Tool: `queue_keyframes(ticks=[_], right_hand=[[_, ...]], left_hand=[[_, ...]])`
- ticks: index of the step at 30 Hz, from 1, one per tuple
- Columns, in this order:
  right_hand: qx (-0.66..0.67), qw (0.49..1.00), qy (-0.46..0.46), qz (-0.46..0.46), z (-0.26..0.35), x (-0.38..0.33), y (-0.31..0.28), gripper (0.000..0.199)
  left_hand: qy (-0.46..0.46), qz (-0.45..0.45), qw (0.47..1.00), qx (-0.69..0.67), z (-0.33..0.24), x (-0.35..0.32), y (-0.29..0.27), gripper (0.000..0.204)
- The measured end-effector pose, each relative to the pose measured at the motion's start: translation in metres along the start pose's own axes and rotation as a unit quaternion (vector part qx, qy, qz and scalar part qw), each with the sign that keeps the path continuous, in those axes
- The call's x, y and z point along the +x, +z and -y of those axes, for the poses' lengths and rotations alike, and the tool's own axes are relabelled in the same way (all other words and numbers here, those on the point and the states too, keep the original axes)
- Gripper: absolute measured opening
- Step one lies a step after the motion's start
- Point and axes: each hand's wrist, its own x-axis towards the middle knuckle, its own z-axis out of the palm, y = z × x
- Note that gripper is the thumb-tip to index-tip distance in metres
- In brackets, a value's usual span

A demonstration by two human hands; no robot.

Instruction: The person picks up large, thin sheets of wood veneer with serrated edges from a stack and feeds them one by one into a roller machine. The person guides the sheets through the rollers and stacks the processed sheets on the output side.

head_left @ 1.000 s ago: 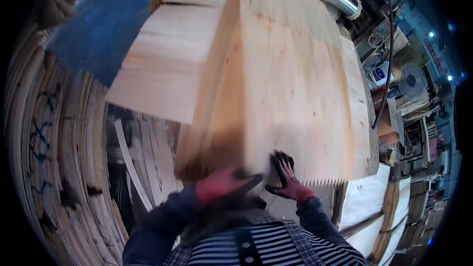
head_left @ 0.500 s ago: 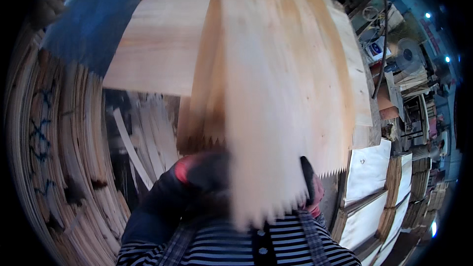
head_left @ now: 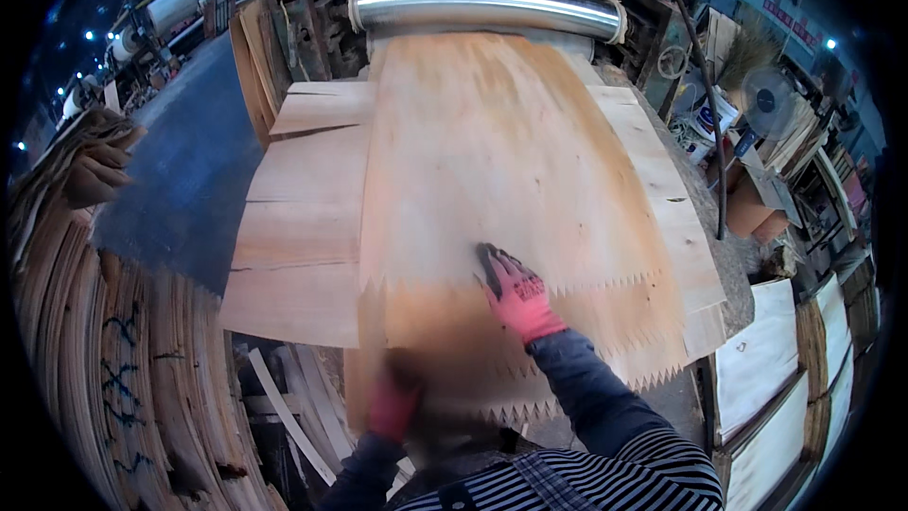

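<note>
A thin wood veneer sheet with a jagged near edge lies over other veneer sheets, its far end close to a shiny metal roller. My right hand, in a pink glove with dark fingertips, rests on that sheet near its jagged edge, fingers stretched out. Below the sheet's edge shows another toothed veneer sheet. My left hand, also in a pink and dark glove, is over the near left corner of the lower sheet. Motion smears its fingers, so its grip is unclear.
Stacked veneer stands at the left, with loose wood strips beside it. Pale sheet stacks are at the right. Behind them are a fan, a cardboard box and a hanging dark cable.
The upper veneer sheet, earlier raised between my hands near my body, now lies flat and farther forward. My right hand has moved onto it. The view has tilted up, showing the roller fully.
</note>
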Motion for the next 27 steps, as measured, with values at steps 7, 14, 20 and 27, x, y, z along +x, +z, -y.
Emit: queue_keyframes(ticks=[7, 14, 20, 27], right_hand=[[-0.038, 0.995, 0.048, 0.082, -0.051, 0.077, 0.057, 0.061], [0.143, 0.946, -0.075, 0.280, -0.018, -0.059, -0.006, 0.096], [-0.007, 0.998, 0.055, 0.008, -0.032, -0.189, -0.044, 0.073], [0.036, 0.998, 0.047, 0.035, 0.038, -0.276, -0.107, 0.049]], left_hand=[[-0.003, 0.089, 0.943, -0.321, 0.024, 0.032, -0.002, 0.047], [0.243, 0.197, 0.906, -0.285, -0.041, 0.025, -0.053, 0.030], [0.131, 0.364, 0.775, -0.500, -0.136, -0.036, -0.023, 0.038], [0.072, 0.577, 0.657, -0.480, -0.050, -0.110, -0.099, 0.034]])
